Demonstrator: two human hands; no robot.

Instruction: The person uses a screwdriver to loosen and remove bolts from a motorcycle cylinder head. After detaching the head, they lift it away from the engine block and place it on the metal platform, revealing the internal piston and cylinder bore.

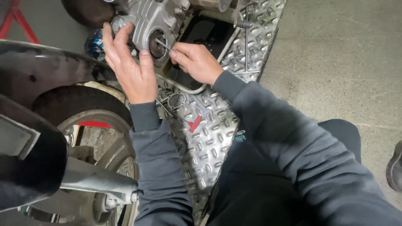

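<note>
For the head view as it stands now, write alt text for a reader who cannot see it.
A person's left hand steadies a grey engine cover while the right hand pokes a thin metal rod into its round opening, above a tread-plate platform beside a motorcycle wheel.

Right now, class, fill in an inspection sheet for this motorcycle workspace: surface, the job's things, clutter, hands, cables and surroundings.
Surface: diamond-pattern metal plate, shiny, under the engine.
Job's things: silver engine casing with a round opening; a thin metal rod points into it.
Clutter: a gasket and a red-handled tool lie on the plate.
Hands: left hand rests on the casing beside the opening; right hand pinches the rod.
Cables: a pale curved tube runs below the engine; a spring hangs above.
Surroundings: wheel and tyre, black fender, red stand, concrete floor, a dark shoe at the right edge.
</note>
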